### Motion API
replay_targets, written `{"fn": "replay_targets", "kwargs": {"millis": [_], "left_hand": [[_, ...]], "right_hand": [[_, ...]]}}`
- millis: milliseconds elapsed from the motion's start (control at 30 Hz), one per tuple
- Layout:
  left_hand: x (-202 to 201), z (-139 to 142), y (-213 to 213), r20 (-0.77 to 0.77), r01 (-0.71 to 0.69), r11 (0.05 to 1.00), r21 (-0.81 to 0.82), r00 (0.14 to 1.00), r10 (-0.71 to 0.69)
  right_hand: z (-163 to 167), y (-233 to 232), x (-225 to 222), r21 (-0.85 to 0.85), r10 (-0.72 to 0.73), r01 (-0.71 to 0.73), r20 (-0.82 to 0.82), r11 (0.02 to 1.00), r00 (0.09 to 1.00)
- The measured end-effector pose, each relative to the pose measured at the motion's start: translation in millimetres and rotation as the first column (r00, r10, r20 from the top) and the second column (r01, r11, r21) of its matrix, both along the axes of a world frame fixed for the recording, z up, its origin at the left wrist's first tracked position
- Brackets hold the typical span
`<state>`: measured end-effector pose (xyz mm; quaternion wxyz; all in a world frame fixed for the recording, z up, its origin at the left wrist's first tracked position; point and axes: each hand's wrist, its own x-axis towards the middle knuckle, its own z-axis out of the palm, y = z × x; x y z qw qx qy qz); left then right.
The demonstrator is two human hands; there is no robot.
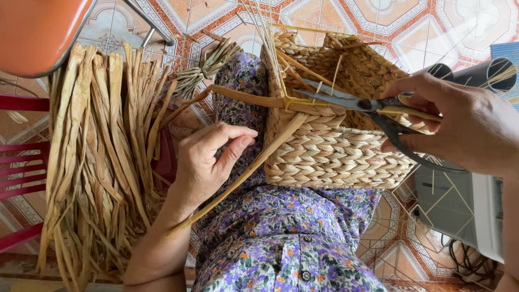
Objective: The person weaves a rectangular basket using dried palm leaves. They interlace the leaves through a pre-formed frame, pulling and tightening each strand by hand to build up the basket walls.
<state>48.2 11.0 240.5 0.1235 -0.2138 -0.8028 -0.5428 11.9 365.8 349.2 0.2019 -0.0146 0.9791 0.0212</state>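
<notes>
Right hand (pixel 465 127) grips scissors (pixel 359 103) over the basket (pixel 335 151); left hand (pixel 208 159) pinches a straw strand (pixel 254 165) beside the basket.

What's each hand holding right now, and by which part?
The right hand holds dark scissors by the handle loops, blades at the woven basket rim. The left hand pinches a long straw strand partway along it.
</notes>
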Motion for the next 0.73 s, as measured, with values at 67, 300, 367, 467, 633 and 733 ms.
{"fn": "replay_targets", "kwargs": {"millis": [67, 300, 367, 467, 633, 733], "left_hand": [[1, -1, -1, 0.005, -0.002, 1.000, -0.005, 1.000, 0.002], [1, -3, -1, 0.022, 0.002, 1.000, 0.002, 1.000, -0.002], [1, -3, -2, 0.027, 0.006, 1.000, 0.003, 1.000, -0.007], [0, -3, -2, 0.024, 0.002, 1.000, 0.010, 1.000, -0.002], [1, 3, -2, 0.018, -0.015, 1.000, 0.012, 1.000, 0.015], [28, 21, -17, 0.003, -0.029, 0.999, 0.037, 1.000, 0.029]], "right_hand": [[7, -11, -2, 0.116, -0.046, 0.038, 0.066, 0.992, 0.997], [21, -19, -3, 0.170, 0.074, -0.096, 0.129, 0.981, 0.989], [20, -18, -1, 0.204, 0.116, -0.137, 0.109, 0.969, 0.987], [17, -14, 4, 0.137, 0.207, -0.206, 0.002, 0.969, 0.978], [10, -5, 13, -0.036, 0.328, -0.346, -0.242, 0.938, 0.913], [6, 3, 14, -0.264, 0.075, -0.149, -0.271, 0.953, 0.960]]}}
